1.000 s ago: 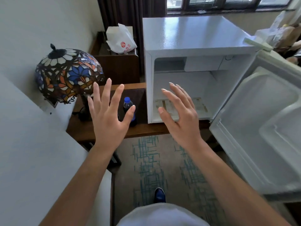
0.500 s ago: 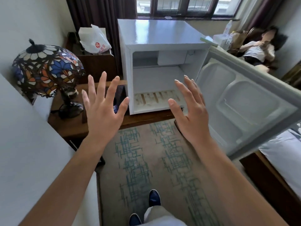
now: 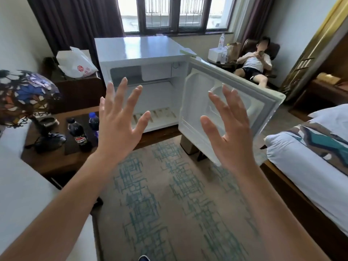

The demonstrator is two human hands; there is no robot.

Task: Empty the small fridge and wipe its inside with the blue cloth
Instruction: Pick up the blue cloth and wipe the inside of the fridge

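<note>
The small white fridge [image 3: 137, 51] stands on a low wooden table with its door [image 3: 243, 95] swung open to the right. Its inside shows bare white walls and a slatted floor, with nothing on it. Two dark soda bottles, one with a black cap [image 3: 78, 133] and one with a blue cap [image 3: 93, 123], stand on the table left of the fridge. My left hand [image 3: 117, 127] and my right hand [image 3: 228, 130] are raised in front of the fridge, fingers spread, holding nothing. No blue cloth is in view.
A stained-glass lamp [image 3: 24, 95] stands at the left on the wooden table [image 3: 54, 159]. A white plastic bag [image 3: 75, 63] lies behind it. A bed [image 3: 308, 159] is at the right. A person [image 3: 255, 65] sits in a chair beyond the door. Patterned carpet [image 3: 169, 204] covers the floor.
The view has pulled back and swung right, so the fridge looks smaller and the bed and seated person appear. Both hands stay raised and spread. A second bottle is now visible.
</note>
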